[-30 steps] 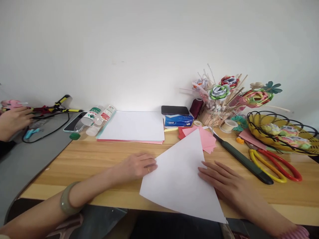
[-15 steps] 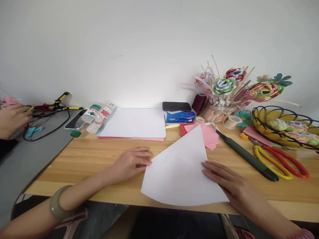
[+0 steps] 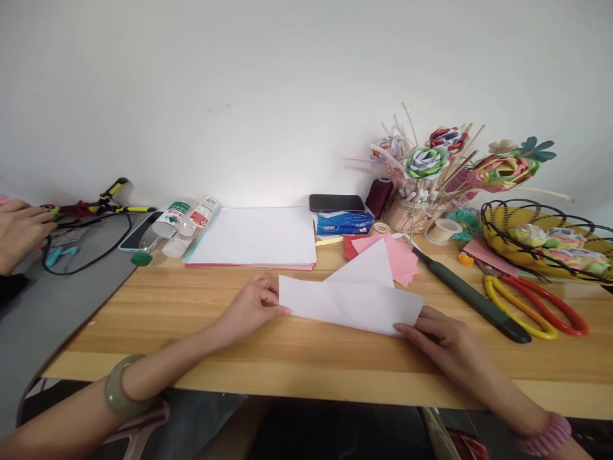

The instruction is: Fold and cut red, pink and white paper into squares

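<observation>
A white sheet of paper lies in front of me on the wooden table, its near part turned up and over toward the far pointed tip. My left hand pinches the sheet's left end between thumb and fingers. At the right end, my right hand grips the turned edge, thumb in front and fingers behind. The pointed tip rests over several pink paper pieces.
At the back lie a paper stack, two plastic bottles and a tissue pack under a phone. Right are paper flowers, a dark green-handled tool, scissors and a basket. Another person's hand is far left.
The sheet's near part has been lifted and turned over away from me. Both my hands, earlier flat at its sides, now grip its ends.
</observation>
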